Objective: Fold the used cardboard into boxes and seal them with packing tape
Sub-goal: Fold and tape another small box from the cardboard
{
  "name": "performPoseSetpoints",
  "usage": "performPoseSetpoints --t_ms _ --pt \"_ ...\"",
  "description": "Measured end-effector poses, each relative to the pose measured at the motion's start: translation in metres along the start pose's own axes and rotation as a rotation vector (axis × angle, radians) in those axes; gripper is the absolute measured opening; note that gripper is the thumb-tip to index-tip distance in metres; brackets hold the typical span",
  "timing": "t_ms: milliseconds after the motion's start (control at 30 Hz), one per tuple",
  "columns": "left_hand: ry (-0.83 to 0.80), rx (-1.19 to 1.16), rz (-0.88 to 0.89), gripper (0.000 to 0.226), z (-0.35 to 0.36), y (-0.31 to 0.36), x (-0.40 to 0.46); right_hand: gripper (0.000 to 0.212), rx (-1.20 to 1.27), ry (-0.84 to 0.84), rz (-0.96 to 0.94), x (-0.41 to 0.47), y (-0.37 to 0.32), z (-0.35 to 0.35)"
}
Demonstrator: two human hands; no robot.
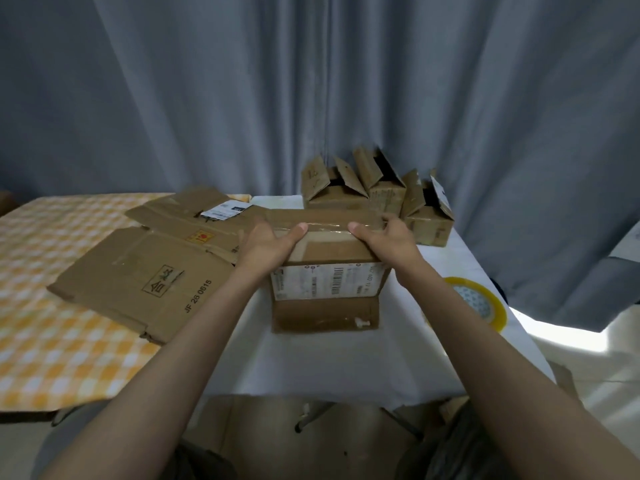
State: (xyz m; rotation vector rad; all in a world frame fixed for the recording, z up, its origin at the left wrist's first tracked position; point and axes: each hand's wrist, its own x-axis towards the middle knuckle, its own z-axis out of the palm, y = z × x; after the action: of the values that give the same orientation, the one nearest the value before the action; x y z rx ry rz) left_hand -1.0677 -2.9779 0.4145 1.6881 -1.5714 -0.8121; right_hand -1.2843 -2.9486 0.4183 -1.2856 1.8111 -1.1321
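Observation:
A brown cardboard box [327, 282] with a white shipping label on its near side stands on the white table [332, 362] in front of me. Clear tape shines along its top seam. My left hand [268, 245] grips the box's top left edge, thumb laid on the top. My right hand [388, 242] grips the top right edge, thumb pointing inward on the taped seam. A near flap hangs down onto the table. A roll of yellowish packing tape [479, 301] lies right of the box, partly behind my right forearm.
Flattened cardboard sheets [145, 278] lie to the left on an orange checked cloth [52, 341]. Three small open-topped boxes [377, 192] stand at the table's far edge against a grey curtain [311, 81]. More cardboard lies below the table's near edge.

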Motion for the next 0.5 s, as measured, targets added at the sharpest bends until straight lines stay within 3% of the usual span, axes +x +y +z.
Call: performPoseSetpoints --t_ms 133,233,400,433,500 --pt "0.086 -0.048 0.165 0.064 -0.012 0.024 -0.011 0.095 0.051 0.087 -0.107 -0.016 -0.01 -0.019" --pt "0.161 -0.063 0.3 0.059 -0.016 0.032 -0.019 0.08 0.037 0.193 -0.215 -0.026 -0.008 -0.028" --pt "0.15 -0.388 0.246 0.048 -0.003 0.01 -0.026 0.03 0.207 0.179 -0.117 -0.035 0.026 -0.024" --pt "0.131 -0.398 0.25 0.046 0.002 0.001 -0.027 0.028 0.213 0.184 -0.114 -0.036 0.036 -0.021" --pt "0.08 -0.29 0.269 0.045 0.011 -0.019 -0.027 0.051 0.165 0.141 -0.097 -0.037 0.054 -0.015"
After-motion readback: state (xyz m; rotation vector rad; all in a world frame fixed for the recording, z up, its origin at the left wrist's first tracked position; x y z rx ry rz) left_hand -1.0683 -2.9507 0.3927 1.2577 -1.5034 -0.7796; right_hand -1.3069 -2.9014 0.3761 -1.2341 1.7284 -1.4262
